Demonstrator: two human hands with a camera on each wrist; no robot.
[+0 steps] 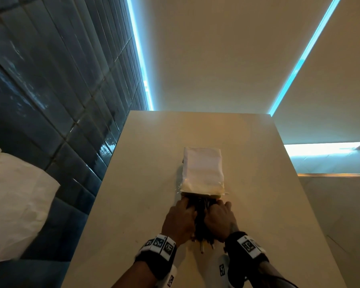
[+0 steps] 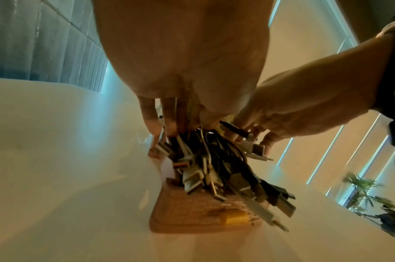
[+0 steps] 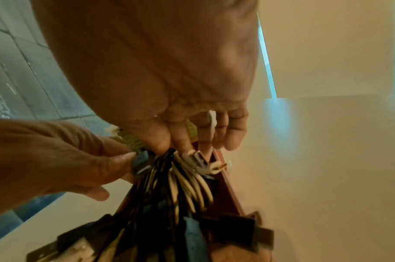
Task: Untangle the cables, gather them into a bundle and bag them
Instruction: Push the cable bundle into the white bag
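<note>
Both hands close around one bundle of cables (image 1: 202,217), the left hand (image 1: 180,220) on its left flank and the right hand (image 1: 220,219) on its right, fingers curled onto the cords from either side. In the left wrist view the left fingers (image 2: 150,115) press down into the far end of the bundle, with the right hand (image 2: 304,99) meeting it from the other side. In the right wrist view the right fingers (image 3: 181,140) pinch the looped cords, black and cream, while the left thumb (image 3: 116,164) bears on a blue connector (image 3: 140,162). The far end of the bundle sits at the open mouth of a white bag (image 1: 203,170) lying flat on the pale table (image 1: 133,204); how far the cables reach inside cannot be told. The near end, a spread of plugs (image 2: 192,179), overhangs a small wooden board (image 2: 192,212) under the hands. Marker bands (image 1: 160,244) wrap both wrists. A dark tiled wall (image 1: 50,80) stands left of the table, with a white pillow (image 1: 15,204) against it.
</note>
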